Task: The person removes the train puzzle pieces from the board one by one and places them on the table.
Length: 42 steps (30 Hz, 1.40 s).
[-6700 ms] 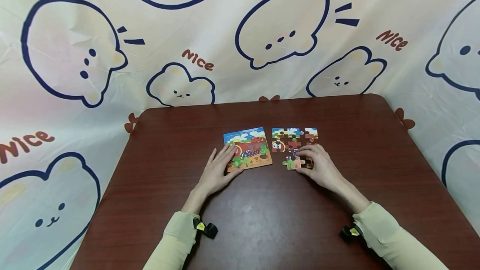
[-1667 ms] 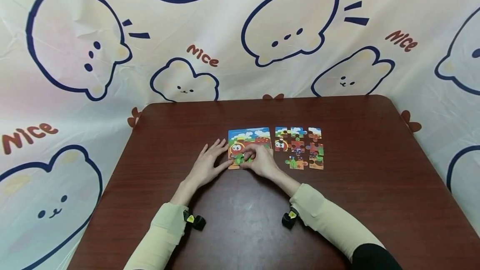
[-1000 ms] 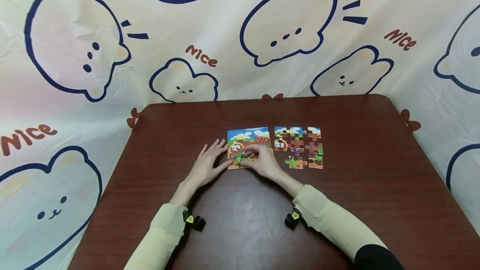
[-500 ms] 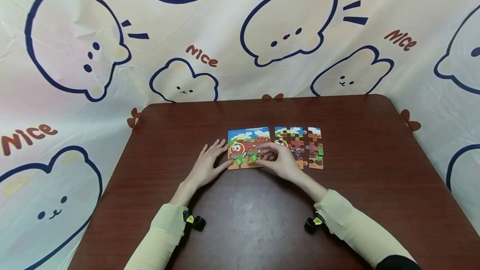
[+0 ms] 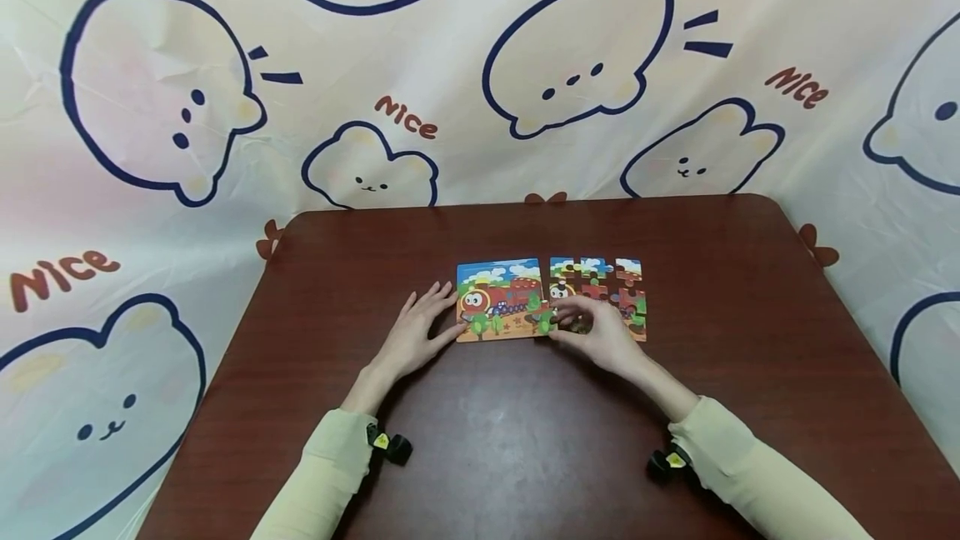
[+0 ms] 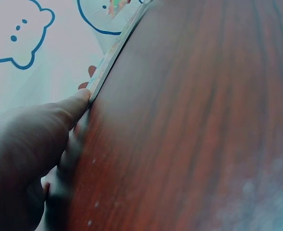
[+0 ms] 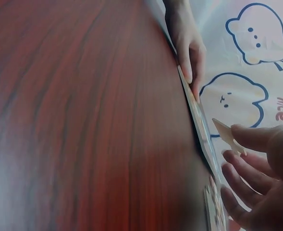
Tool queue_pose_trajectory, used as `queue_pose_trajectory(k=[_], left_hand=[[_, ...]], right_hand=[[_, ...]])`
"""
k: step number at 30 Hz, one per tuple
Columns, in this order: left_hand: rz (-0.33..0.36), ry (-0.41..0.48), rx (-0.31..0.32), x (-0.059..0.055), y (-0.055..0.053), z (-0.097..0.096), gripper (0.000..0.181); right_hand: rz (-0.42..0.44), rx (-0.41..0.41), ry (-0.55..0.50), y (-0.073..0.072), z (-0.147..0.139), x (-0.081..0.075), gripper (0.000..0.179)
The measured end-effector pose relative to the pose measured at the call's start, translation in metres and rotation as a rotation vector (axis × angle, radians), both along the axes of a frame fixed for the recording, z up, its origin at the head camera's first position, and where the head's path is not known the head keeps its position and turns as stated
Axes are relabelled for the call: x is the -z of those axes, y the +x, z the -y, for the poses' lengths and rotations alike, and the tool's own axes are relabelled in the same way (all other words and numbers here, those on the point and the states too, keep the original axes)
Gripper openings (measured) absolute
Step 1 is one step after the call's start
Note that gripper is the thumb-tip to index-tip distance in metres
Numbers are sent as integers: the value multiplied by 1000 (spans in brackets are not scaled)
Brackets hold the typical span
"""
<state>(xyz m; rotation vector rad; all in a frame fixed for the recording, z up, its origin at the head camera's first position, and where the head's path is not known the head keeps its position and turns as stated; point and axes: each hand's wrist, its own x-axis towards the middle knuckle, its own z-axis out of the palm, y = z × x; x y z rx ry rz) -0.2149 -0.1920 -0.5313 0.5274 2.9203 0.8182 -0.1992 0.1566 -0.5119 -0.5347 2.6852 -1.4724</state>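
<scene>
My left hand (image 5: pixel 410 338) rests at the left edge of a picture board (image 5: pixel 498 273) showing a red train, fingers spread and straight. In the left wrist view the thumb (image 6: pixel 76 106) touches the board's edge. Between thumb and fingers my right hand (image 5: pixel 607 336) pinches a jigsaw puzzle piece (image 5: pixel 546 321) with a green cactus on it, raised over the board's lower right corner. The right wrist view shows this piece (image 7: pixel 224 134) edge-on, tilted above the board. Several loose jigsaw pieces (image 5: pixel 592 267) lie in rows right of the board, the lower ones partly hidden behind the right hand.
Both things lie flat on a dark red-brown wooden table (image 5: pixel 495 440). A pale cloth (image 5: pixel 465 65) with cartoon outlines hangs behind and beside the table. A small black camera is strapped to each wrist.
My right hand has moved right, from over the board's middle to its right edge, carrying the puzzle piece. Earlier still it was among the loose pieces. My left hand has stayed at the board's left edge lately.
</scene>
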Motion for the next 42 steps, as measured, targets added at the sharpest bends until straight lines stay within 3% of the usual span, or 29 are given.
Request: queue_pose_trajectory(k=[5, 9, 20, 27, 34, 42], left_hand=[[-6, 9, 12, 1, -1, -1, 72], [-14, 7, 22, 1, -2, -2, 69], [21, -50, 44, -5, -4, 1, 68], [22, -144, 47, -14, 1, 4, 67], [25, -166, 40, -19, 2, 9, 66], [27, -205, 38, -24, 2, 9, 67]], right_hand=[[-112, 59, 120, 1, -14, 3, 38], [-176, 49, 170, 1, -23, 6, 37], [-163, 6, 250, -3, -29, 14, 39], [-167, -12, 248, -5, -28, 16, 39], [-167, -14, 262, -4, -28, 18, 41], [-281, -17, 163, -9, -37, 27, 47]])
